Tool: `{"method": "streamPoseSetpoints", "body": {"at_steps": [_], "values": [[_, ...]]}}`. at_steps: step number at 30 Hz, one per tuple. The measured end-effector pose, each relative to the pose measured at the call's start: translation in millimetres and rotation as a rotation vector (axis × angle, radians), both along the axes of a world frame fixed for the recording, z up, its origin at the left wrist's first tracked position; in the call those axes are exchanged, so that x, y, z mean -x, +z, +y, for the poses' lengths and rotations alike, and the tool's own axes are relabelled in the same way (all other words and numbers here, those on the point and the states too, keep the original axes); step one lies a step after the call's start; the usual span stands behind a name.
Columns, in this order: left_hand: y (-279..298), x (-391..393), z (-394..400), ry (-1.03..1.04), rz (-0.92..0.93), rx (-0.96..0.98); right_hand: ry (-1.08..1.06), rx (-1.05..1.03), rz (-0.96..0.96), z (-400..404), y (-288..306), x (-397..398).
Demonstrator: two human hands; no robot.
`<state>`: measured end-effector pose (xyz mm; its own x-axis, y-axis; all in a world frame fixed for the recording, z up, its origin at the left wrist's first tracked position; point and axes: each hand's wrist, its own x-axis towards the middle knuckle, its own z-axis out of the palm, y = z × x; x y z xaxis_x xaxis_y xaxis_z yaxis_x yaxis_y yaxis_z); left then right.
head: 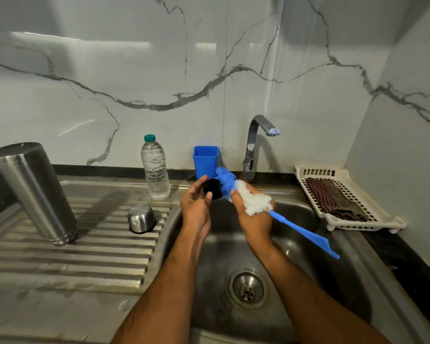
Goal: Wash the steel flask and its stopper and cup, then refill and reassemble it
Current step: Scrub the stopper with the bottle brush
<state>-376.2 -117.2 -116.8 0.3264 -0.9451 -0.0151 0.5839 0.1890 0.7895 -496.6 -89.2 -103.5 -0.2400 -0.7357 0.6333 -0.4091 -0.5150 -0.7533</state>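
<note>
The steel flask (34, 193) stands upside down on the ribbed draining board (67, 247) at the left, its body leaning toward the left in this wide view, well apart from both hands. To the right of the board lies the sink basin (296, 247), with its round drain (248, 288) low in the middle and the curved tap (255, 145) rising behind it against the marble-patterned wall. On the desk at the far right sits a white slotted tray (387, 220) with a dark checked cloth (328, 197) lying in it. A clear plastic water bottle (155, 170) with a green cap stands upright at the back of the draining board, and just to its right is a blue square holder (205, 161) against the wall. The blue bottle brush (253, 201), with blue and white bristles, is held over the basin, its handle pointing down to the right; the right hand (255, 217) has its grip clenched around the bristled part. The steel cup (141, 218) rests mouth down on the board, between the flask and the basin. The left hand (196, 207) is grasping the black stopper (213, 188) in its fingertips, and the blue end of the brush touches the stopper.
</note>
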Motion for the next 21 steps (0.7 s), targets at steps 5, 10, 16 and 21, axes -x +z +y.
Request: {"method": "streamPoseSetpoints", "body": {"at_steps": [5, 10, 16, 21], "values": [[-4.5, 3.1, -2.4, 0.112, 0.079, -0.165, -0.024, -0.010, 0.009, 4.9, -10.9, -2.3], [0.6, 3.2, 0.6, -0.016, 0.114, -0.091, -0.130, -0.222, 0.440, 7.7, 5.4, -7.3], [-2.5, -3.1, -0.3, -0.036, -0.007, -0.042, 0.037, -0.109, 0.044, 9.8, -5.4, -5.9], [-2.6, 4.1, -2.7, -0.033, -0.001, 0.007, 0.022, -0.053, 0.075, -1.6, -5.4, -1.3]]}}
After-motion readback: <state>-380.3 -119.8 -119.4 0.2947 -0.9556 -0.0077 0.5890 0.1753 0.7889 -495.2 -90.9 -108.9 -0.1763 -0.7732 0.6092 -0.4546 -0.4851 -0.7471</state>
